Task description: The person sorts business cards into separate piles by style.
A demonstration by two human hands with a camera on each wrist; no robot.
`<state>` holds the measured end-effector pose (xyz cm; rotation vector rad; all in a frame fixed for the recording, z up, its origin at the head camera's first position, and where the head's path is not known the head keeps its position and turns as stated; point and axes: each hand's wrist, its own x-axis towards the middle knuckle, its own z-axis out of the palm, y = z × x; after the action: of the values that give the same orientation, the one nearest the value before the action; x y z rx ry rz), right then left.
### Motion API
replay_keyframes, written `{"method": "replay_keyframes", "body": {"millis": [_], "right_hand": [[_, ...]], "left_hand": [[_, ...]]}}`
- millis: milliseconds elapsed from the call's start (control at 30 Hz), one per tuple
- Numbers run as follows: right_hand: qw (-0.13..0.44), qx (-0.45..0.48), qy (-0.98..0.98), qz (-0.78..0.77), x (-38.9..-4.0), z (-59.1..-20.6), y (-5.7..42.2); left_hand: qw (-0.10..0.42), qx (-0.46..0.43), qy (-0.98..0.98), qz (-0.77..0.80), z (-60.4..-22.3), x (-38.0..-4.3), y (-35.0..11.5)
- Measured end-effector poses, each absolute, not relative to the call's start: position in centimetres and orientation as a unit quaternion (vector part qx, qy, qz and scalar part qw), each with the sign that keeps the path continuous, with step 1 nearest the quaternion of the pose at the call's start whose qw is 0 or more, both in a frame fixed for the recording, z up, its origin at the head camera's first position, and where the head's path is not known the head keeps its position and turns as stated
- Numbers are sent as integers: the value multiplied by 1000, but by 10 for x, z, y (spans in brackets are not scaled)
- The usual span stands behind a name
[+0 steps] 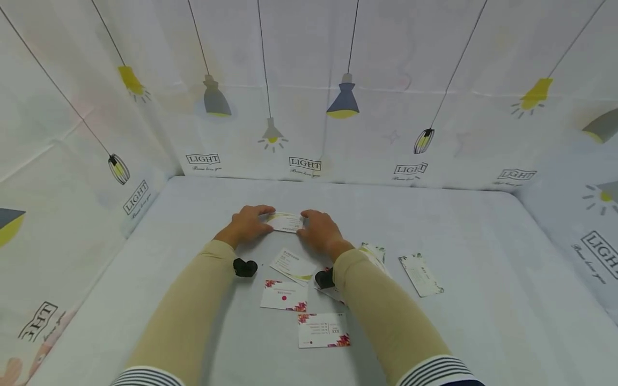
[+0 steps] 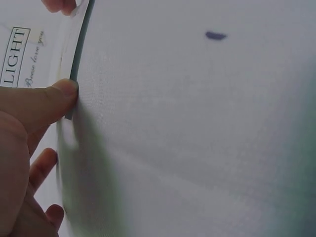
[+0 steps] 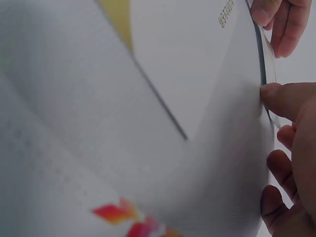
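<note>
A white business card [image 1: 286, 222] with a yellow-green curve lies at the far middle of the table; whether others lie under it I cannot tell. My left hand [image 1: 248, 224] grips its left end, thumb on the near edge and fingers at the far side. Its right end is held the same way by my right hand [image 1: 321, 230]. In the left wrist view the left thumb [image 2: 57, 98] presses on the card's thin dark edge [image 2: 81, 49]. The right wrist view shows the right thumb [image 3: 281, 96] against that edge.
Nearer me lie a yellow-trimmed card [image 1: 292, 265] and two red-flowered cards [image 1: 284, 295]. A green-leafed card [image 1: 421, 274] is at right. More cards [image 1: 374, 253] are partly hidden by the right sleeve. A patterned cloth wall [image 1: 309, 134] rises behind the table.
</note>
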<state>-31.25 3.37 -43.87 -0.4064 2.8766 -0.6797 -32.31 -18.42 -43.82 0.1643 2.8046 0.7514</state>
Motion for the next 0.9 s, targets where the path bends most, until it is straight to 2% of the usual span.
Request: {"method": "replay_keyframes", "body": {"millis": [667, 900], "right_hand": [[86, -148, 960, -222, -317, -440, 32], [77, -150, 949, -265, -308, -437, 38]], "left_hand": [[127, 48, 957, 258, -440, -325, -185], [108, 70, 964, 233, -442, -323, -187]]}}
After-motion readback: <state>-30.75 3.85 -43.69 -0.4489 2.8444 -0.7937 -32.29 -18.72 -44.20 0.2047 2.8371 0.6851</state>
